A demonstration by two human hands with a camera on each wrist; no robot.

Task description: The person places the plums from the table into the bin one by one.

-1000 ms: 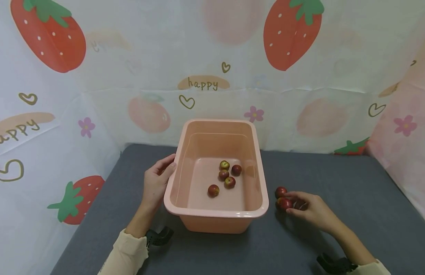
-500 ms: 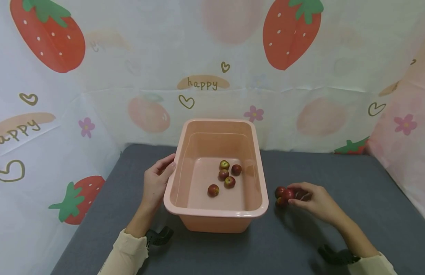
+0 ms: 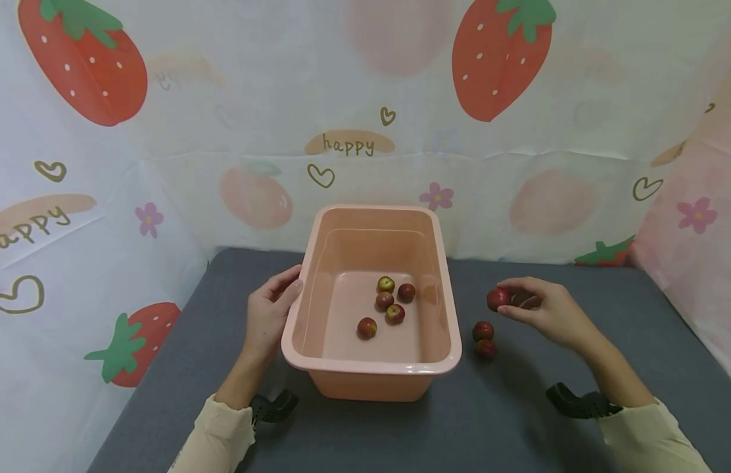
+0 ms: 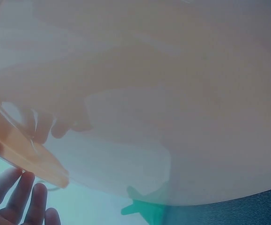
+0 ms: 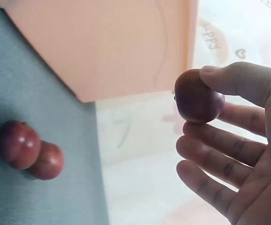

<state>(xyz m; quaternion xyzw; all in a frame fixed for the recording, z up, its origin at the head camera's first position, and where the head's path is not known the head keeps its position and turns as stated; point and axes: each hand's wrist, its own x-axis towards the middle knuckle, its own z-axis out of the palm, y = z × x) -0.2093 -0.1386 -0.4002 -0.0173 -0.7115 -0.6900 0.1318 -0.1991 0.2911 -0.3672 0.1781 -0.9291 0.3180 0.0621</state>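
A pink plastic basin (image 3: 371,387) stands on the table, with several red and yellow-green plums (image 3: 395,313) on its floor. On its left side my left hand (image 3: 271,318) grips the rim, thumb on top and fingers below. In the left wrist view, my fingertips (image 4: 26,178) touch the rim's underside. To the right of the basin, my right hand (image 3: 549,312) pinches a dark red plum (image 5: 191,103) between thumb and fingers, raised above the table. Two more plums (image 3: 484,339) lie touching each other on the table, between the basin and my right hand.
Dark grey cloth covers the table (image 3: 608,328). Behind it and at both sides hangs a white and pink curtain (image 3: 353,85) printed with strawberries, hearts and flowers. Black wrist straps (image 3: 581,402) sit at the sleeve ends.
My right hand has lifted one plum from the group on the table, up and away from the front edge. Two plums are left there. The left hand and basin have stayed still.
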